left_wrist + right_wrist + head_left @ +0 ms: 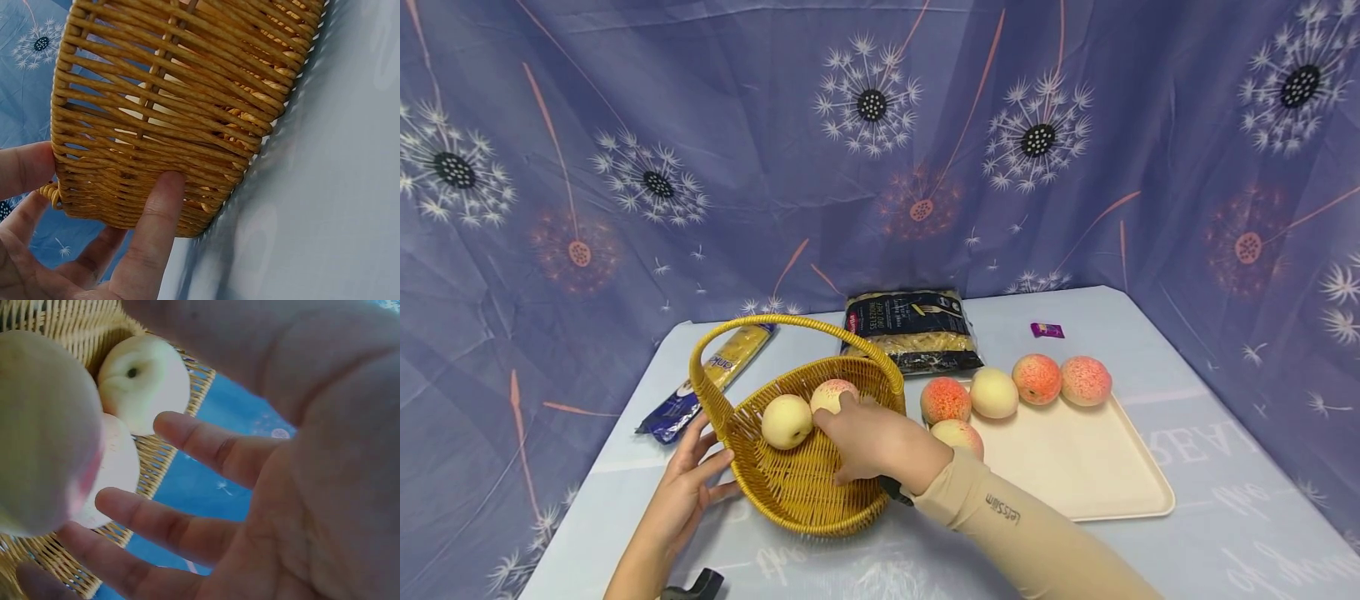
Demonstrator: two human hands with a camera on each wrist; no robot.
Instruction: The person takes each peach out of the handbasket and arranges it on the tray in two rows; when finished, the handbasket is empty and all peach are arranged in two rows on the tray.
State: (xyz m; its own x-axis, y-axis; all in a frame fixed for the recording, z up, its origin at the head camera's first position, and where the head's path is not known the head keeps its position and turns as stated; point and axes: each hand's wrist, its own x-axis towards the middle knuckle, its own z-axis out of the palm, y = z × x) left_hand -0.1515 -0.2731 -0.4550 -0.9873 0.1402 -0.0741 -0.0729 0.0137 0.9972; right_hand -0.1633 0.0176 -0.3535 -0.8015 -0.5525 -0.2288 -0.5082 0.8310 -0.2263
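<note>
A yellow wicker basket [820, 521] with an arched handle [793, 321] stands left of centre. My left hand [688, 487] rests against its left side; in the left wrist view one straight finger [153, 231] lies on the woven outer wall and another fingertip meets the rim. My right hand [872, 437] reaches inside, its fingers extended and spread beside the fruit. Within lie a pale peach [787, 422] and a pink-flecked peach [835, 395]. In the right wrist view a large near peach [44, 431] fills the left, covering part of another one.
Right of the basket is a cream tray [1075, 475] with several peaches [1037, 379] along its back and left side. A black-labelled pasta bag [913, 329] lies behind, a blue-and-yellow pasta packet [730, 358] at left, and a small purple packet [1047, 331] at back right.
</note>
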